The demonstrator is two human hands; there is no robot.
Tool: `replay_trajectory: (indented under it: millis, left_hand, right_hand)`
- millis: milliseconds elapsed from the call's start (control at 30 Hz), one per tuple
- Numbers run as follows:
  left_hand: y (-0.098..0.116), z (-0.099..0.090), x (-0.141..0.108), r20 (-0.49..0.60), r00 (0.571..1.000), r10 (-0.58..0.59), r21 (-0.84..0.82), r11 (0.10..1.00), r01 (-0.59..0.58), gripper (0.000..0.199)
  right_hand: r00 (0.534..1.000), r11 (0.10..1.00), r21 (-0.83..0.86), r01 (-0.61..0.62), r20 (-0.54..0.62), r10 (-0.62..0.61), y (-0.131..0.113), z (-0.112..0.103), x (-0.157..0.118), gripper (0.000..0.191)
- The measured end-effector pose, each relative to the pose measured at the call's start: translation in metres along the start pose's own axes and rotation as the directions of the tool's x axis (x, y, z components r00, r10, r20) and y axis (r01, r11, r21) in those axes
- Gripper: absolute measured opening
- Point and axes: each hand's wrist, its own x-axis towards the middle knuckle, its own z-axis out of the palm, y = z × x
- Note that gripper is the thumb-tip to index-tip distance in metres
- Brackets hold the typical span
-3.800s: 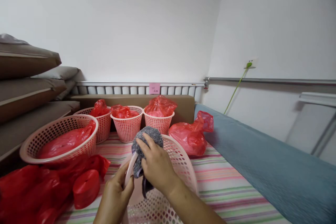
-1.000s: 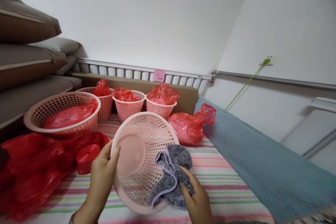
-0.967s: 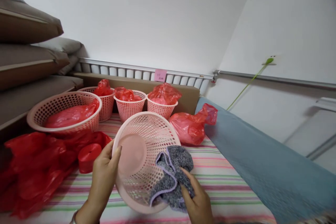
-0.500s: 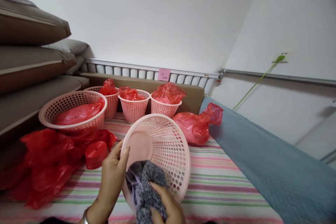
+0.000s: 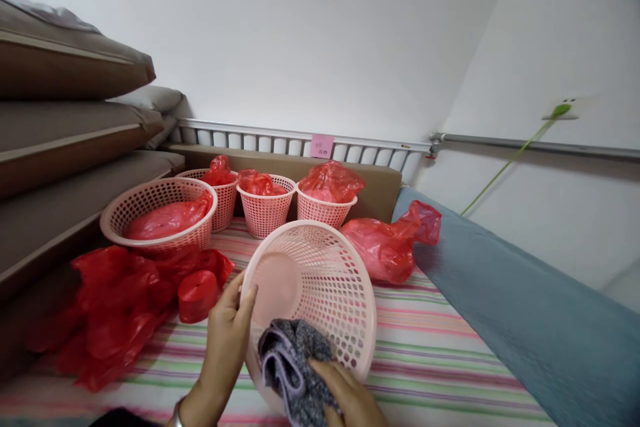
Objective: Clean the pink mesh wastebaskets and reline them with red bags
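My left hand (image 5: 227, 330) grips the rim of a pink perforated plastic basket (image 5: 333, 267), which is tipped so its mouth faces me. Bunched in my right hand (image 5: 350, 397) is a grey cloth (image 5: 300, 367) with a lilac edge, pressed against the lower inner wall of the basket. The right fingertips lie on the cloth; part of that hand is cut off by the frame's bottom. Left of my left hand stands a roll of red plastic bags (image 5: 197, 297), beside a loose heap of red plastic (image 5: 115, 310).
Behind stand a wide pink basket (image 5: 113, 217) and several smaller baskets (image 5: 265, 213), all with red bags inside. A filled red bag (image 5: 383, 247) lies on the striped sheet (image 5: 450, 360). Stacked cushions (image 5: 75, 127) rise at left; a blue-grey panel (image 5: 500, 280) runs along the right.
The view has shifted, so everything sits slightly further right and lower. Against the basket's inner wall, the cloth has changed its folds, showing more of the lilac edge. The left hand keeps its hold.
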Motion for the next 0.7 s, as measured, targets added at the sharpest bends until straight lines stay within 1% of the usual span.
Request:
replay_trajectory:
  millis: [33, 67, 100, 133, 200, 233, 300, 367, 400, 433, 467, 533, 600, 667, 700]
  left_hand:
    - [0.001, 0.002, -0.001, 0.005, 1.0, -0.005, -0.019, 1.0, 0.005, 0.046]
    - [0.001, 0.004, -0.002, 0.005, 1.0, -0.011, -0.031, 0.999, 0.011, 0.046]
    - [0.001, 0.005, -0.003, 0.002, 1.0, -0.018, -0.038, 0.999, 0.018, 0.047]
    - [0.001, 0.006, -0.004, -0.006, 1.0, -0.025, -0.039, 0.999, 0.025, 0.048]
    - [0.001, 0.006, -0.005, -0.023, 0.999, -0.029, -0.023, 0.999, 0.029, 0.049]
    - [0.001, 0.006, -0.006, -0.028, 0.999, -0.024, -0.013, 1.0, 0.023, 0.049]
    - [0.001, 0.007, -0.008, -0.019, 1.0, -0.002, -0.001, 1.0, 0.002, 0.047]
    - [0.003, 0.008, -0.01, -0.004, 1.0, 0.017, -0.001, 1.0, -0.017, 0.046]
    - [0.003, 0.008, -0.011, -0.001, 1.0, 0.018, -0.008, 1.0, -0.018, 0.045]
    - [0.004, 0.009, -0.012, -0.002, 1.0, 0.018, -0.019, 1.0, -0.018, 0.046]
    - [0.004, 0.009, -0.012, -0.006, 1.0, 0.013, -0.036, 0.999, -0.013, 0.046]
    - [0.002, 0.007, -0.011, -0.025, 1.0, -0.002, -0.088, 0.996, 0.0, 0.045]
    - [-0.001, 0.004, -0.009, -0.069, 0.997, -0.032, -0.137, 0.99, 0.022, 0.044]
    - [-0.004, 0.0, -0.006, -0.121, 0.991, -0.061, -0.156, 0.987, 0.042, 0.043]
    - [-0.004, -0.002, -0.004, -0.126, 0.989, -0.072, -0.158, 0.986, 0.051, 0.042]
  right_hand:
    - [1.0, 1.0, 0.017, -0.005, 0.007, 0.005, 0.002, -0.008, 0.004, 0.06]
    - [1.0, 0.999, 0.042, -0.017, -0.009, 0.018, 0.001, -0.016, 0.01, 0.053]
    - [0.998, 0.997, 0.074, -0.038, -0.053, 0.042, -0.002, -0.023, 0.017, 0.047]
    - [0.99, 0.992, 0.112, -0.062, -0.119, 0.076, -0.008, -0.029, 0.025, 0.042]
    - [0.951, 0.978, 0.193, -0.085, -0.279, 0.137, -0.024, -0.038, 0.046, 0.038]
    - [0.922, 0.973, 0.22, -0.074, -0.356, 0.15, -0.033, -0.041, 0.059, 0.038]
    - [0.869, 0.97, 0.241, -0.008, -0.478, 0.126, -0.05, -0.043, 0.085, 0.038]
    - [0.861, 0.963, 0.258, 0.078, -0.505, 0.066, -0.065, -0.038, 0.107, 0.039]
    - [0.871, 0.959, 0.261, 0.11, -0.489, 0.033, -0.071, -0.033, 0.115, 0.039]
    - [0.893, 0.956, 0.26, 0.135, -0.451, -0.004, -0.076, -0.026, 0.119, 0.04]
    - [0.917, 0.954, 0.257, 0.154, -0.398, -0.04, -0.081, -0.019, 0.12, 0.041]
    - [0.959, 0.952, 0.247, 0.183, -0.257, -0.118, -0.088, -0.004, 0.111, 0.05]
    - [0.973, 0.952, 0.227, 0.207, -0.144, -0.178, -0.091, 0.008, 0.095, 0.059]
    - [0.975, 0.96, 0.175, 0.22, -0.062, -0.212, -0.088, 0.015, 0.079, 0.064]
    - [0.974, 0.964, 0.138, 0.226, -0.019, -0.225, -0.085, 0.018, 0.072, 0.065]
